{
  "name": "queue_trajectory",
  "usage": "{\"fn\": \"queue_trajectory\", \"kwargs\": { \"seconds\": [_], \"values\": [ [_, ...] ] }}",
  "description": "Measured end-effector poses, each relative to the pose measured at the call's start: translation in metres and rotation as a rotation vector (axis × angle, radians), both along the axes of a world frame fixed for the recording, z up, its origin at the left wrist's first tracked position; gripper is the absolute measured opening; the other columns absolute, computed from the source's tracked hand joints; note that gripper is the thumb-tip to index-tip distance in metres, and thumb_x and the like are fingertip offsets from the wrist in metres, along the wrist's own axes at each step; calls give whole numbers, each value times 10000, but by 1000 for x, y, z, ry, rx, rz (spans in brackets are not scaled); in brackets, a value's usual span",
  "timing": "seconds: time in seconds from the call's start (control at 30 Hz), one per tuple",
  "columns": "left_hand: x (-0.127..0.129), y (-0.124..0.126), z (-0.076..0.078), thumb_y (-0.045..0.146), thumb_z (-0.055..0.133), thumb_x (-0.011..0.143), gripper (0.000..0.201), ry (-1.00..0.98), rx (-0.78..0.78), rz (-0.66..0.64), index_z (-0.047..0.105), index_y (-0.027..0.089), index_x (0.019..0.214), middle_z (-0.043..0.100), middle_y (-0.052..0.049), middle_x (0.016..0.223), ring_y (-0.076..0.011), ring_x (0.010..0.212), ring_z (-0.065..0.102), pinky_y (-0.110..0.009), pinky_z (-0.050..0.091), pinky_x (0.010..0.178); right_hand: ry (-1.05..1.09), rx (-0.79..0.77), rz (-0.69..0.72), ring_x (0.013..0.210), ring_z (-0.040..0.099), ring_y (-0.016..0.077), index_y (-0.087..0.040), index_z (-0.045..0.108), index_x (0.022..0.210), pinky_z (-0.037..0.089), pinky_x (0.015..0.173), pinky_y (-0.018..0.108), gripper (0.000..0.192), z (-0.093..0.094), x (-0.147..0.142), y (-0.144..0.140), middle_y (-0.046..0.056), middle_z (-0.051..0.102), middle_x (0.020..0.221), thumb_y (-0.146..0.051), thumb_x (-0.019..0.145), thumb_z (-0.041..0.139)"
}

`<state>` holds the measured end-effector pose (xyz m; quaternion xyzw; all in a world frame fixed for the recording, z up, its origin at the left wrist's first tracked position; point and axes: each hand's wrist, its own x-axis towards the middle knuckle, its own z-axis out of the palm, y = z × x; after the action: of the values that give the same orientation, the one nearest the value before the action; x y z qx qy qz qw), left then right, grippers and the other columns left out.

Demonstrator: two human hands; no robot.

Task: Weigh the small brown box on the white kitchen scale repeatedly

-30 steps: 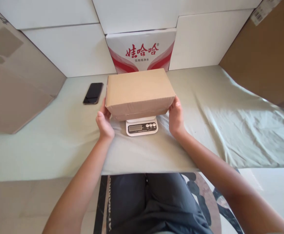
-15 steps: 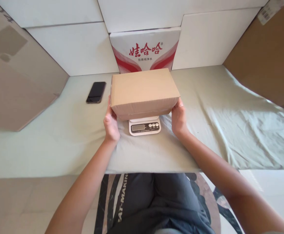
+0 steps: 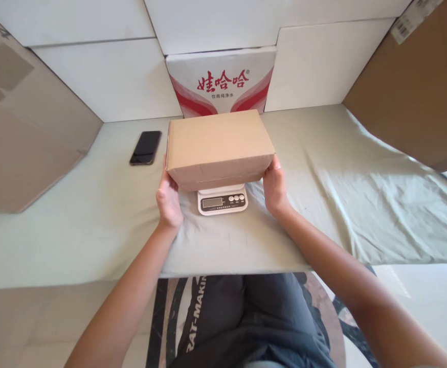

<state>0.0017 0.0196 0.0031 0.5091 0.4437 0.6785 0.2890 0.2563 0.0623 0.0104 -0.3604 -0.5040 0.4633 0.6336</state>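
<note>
Between my two hands is a closed brown cardboard box (image 3: 220, 143), over a small white kitchen scale (image 3: 222, 201). My left hand (image 3: 169, 203) grips the box's left end, its fingers partly hidden behind the cardboard. At the right end, my right hand (image 3: 275, 188) is closed against the near corner, some fingers out of sight. The scale's display and buttons show in front of the box, while its platform is mostly covered. Whether the box rests on the platform or is held just above it, I cannot tell.
A black phone (image 3: 146, 147) lies left of the box on the pale green cloth (image 3: 223, 245). Behind stand a white and red carton (image 3: 223, 76) and white panels (image 3: 108, 82). Large cardboard boxes flank the left (image 3: 27, 128) and right (image 3: 419, 97) sides.
The whole view has shifted slightly, so everything appears a little further left. My hands keep the same hold on the box, and it stays over the scale.
</note>
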Motion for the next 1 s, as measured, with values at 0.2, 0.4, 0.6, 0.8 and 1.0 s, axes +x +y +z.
{"fn": "queue_trajectory", "kwargs": {
  "seconds": [0.2,0.4,0.6,0.8,1.0],
  "values": [
    [2,-3,2,933,381,838,919,-27,2,10,675,288,1422,663,-117,1530,-370,1488,566,-520,451,1242,-20,-36,3,1668,374,281,-414,524,1543,336,1385,514,728,-9,4,7,-61,491,1721,-792,924,473],
    [4,-5,5,920,397,846,888,-45,7,-17,672,304,1424,651,-104,1540,-371,1511,538,-522,415,1272,-34,9,-7,1647,410,287,-407,599,1467,339,1387,503,676,-10,5,10,-53,562,1665,-785,920,480],
    [5,-6,6,874,441,870,837,-90,32,-59,686,283,1410,648,-115,1547,-373,1521,529,-527,389,1292,-30,46,-2,1625,433,296,-384,635,1431,330,1386,492,622,1,0,2,-32,613,1615,-743,960,447],
    [7,-9,8,839,483,872,816,-126,19,-75,697,253,1397,674,-141,1509,-372,1481,571,-530,441,1254,-47,47,-2,1624,430,295,-369,628,1426,312,1394,476,653,5,-2,1,-11,622,1602,-768,947,435],
    [9,-8,6,765,538,867,717,-156,22,-82,726,264,1344,688,-122,1498,-363,1463,588,-496,491,1214,-85,44,25,1614,444,286,-356,665,1359,273,1411,482,585,19,-4,-13,6,672,1528,-735,988,418]
  ]
}}
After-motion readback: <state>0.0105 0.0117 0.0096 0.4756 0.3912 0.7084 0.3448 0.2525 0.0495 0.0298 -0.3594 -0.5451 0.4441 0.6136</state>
